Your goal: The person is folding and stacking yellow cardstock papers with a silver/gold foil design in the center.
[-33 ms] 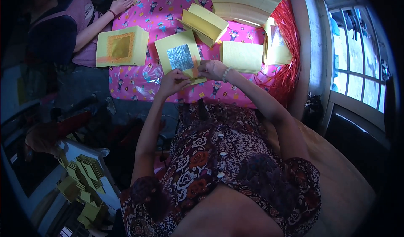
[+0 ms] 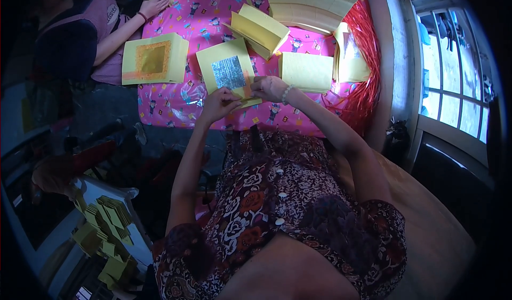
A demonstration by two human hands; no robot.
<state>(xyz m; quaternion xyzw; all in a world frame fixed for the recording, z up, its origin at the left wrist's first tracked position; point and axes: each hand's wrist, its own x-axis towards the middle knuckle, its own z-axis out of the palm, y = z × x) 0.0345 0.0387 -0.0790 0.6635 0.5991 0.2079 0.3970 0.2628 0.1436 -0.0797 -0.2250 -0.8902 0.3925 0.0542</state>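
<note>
A yellow paper sheet (image 2: 208,60) with a silver foil square (image 2: 228,73) and an orange strip beside it lies at a slant on the table before me. My left hand (image 2: 220,105) is closed on its lower edge, fingertips pinched near the corner. Close by on the right, my right hand (image 2: 269,89), with a beaded bracelet at the wrist, pinches the sheet's lower right edge. The paper between my fingertips is partly hidden. Under my hands a further strip of yellow paper (image 2: 253,102) sticks out.
On the pink patterned tablecloth (image 2: 176,105) stand a yellow stack with a gold square (image 2: 151,59), a folded yellow stack (image 2: 261,31), a plain stack (image 2: 305,72) and a large pile (image 2: 314,4). Red strands (image 2: 368,60) hang at the right edge. Another person's hand (image 2: 156,3) holds papers at far left.
</note>
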